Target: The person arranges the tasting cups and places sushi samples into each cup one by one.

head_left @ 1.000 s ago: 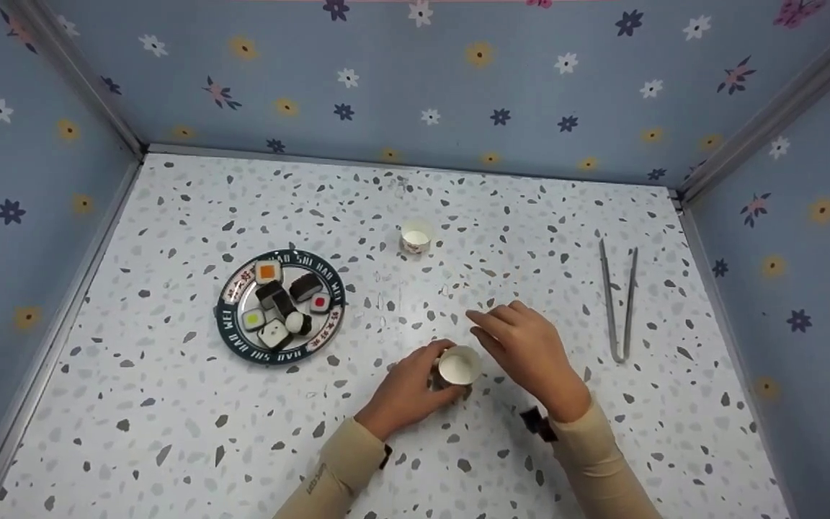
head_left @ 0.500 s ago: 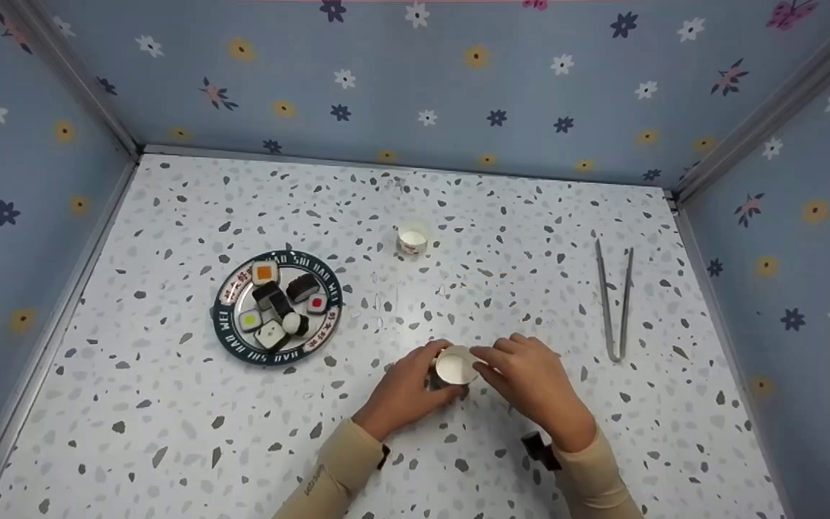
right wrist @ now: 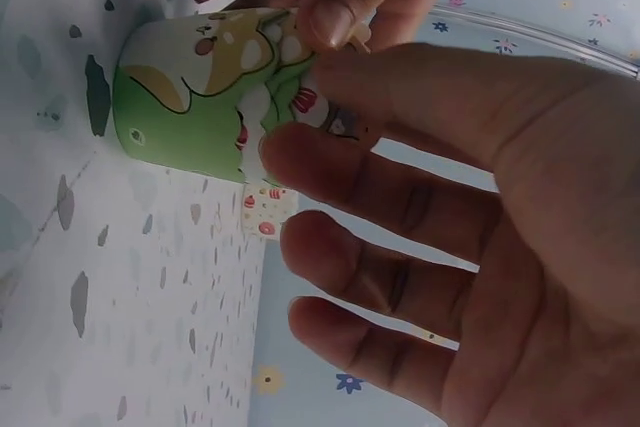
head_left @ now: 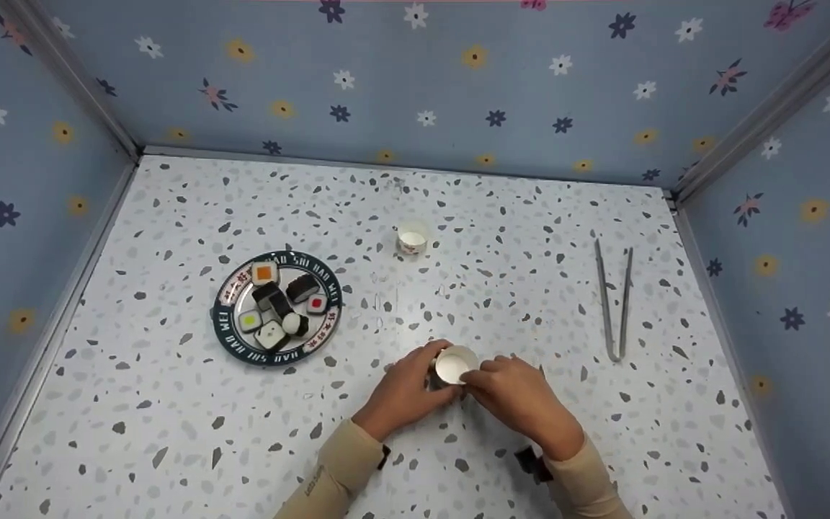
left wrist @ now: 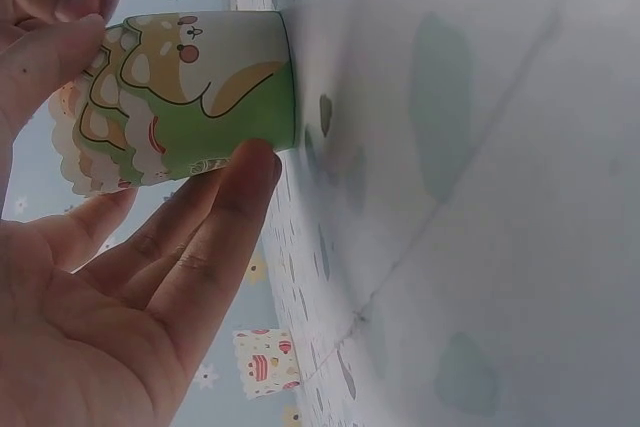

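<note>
A green paper baking cup (left wrist: 200, 97) with a cartoon animal print and a wavy rim stands upright on the table. My left hand (head_left: 406, 389) holds it from the left side, thumb and fingers around its wall. At its rim, my right hand (head_left: 521, 398) pinches the paper between thumb and index finger; the other fingers (right wrist: 345, 262) are loosely bent beside it. From above the baking cup shows a white inside (head_left: 451, 367). Whether more than one cup is nested there, I cannot tell.
A second paper baking cup (head_left: 413, 238), with small red prints, stands farther back. To the left lies a round plate (head_left: 225, 328) with several toy sushi pieces (head_left: 271, 297). Metal tongs (head_left: 614, 310) rest at the right. Flowered panels (head_left: 415, 79) enclose the speckled table.
My right hand has come left and toward me, from beside the baking cup to its near right rim, where it now pinches. The left hand keeps its hold.
</note>
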`<state>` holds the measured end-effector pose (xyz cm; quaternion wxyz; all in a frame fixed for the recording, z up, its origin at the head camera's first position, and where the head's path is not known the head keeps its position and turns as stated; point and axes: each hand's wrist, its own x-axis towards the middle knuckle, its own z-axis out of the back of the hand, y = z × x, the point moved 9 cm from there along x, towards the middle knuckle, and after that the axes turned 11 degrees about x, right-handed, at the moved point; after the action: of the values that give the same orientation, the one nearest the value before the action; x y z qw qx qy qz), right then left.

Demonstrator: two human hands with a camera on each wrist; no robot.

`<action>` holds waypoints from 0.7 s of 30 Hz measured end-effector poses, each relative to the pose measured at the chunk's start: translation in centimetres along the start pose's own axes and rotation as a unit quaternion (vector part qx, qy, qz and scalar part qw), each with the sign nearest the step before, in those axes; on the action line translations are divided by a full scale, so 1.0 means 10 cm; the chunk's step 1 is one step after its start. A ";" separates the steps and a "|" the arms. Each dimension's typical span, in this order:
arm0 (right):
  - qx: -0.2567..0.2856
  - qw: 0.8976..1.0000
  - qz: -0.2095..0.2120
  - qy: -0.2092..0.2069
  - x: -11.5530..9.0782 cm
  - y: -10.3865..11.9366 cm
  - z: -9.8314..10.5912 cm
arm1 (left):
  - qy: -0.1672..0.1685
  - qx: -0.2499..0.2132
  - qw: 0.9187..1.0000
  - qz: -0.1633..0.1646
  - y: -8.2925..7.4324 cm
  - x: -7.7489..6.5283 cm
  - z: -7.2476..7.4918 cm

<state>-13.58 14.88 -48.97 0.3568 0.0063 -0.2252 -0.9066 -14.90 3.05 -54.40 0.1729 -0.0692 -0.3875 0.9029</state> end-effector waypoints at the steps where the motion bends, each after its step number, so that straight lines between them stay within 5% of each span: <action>1: -0.002 1.000 -0.003 0.003 0.00 0.00 -0.01 | -0.001 0.000 1.000 -0.001 0.00 0.00 0.00; 8: 0.003 1.000 -0.001 0.009 0.00 0.00 -0.02 | -0.001 -0.008 1.000 0.001 0.02 0.01 -0.01; 21: -0.004 0.998 0.049 -0.046 -0.01 0.03 0.04 | 0.006 -0.011 1.000 -0.008 0.01 0.02 -0.02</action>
<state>-13.41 14.90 -48.48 0.3901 -0.0478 -0.2377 -0.8883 -15.04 3.15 -54.60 0.1818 -0.0731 -0.3968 0.8967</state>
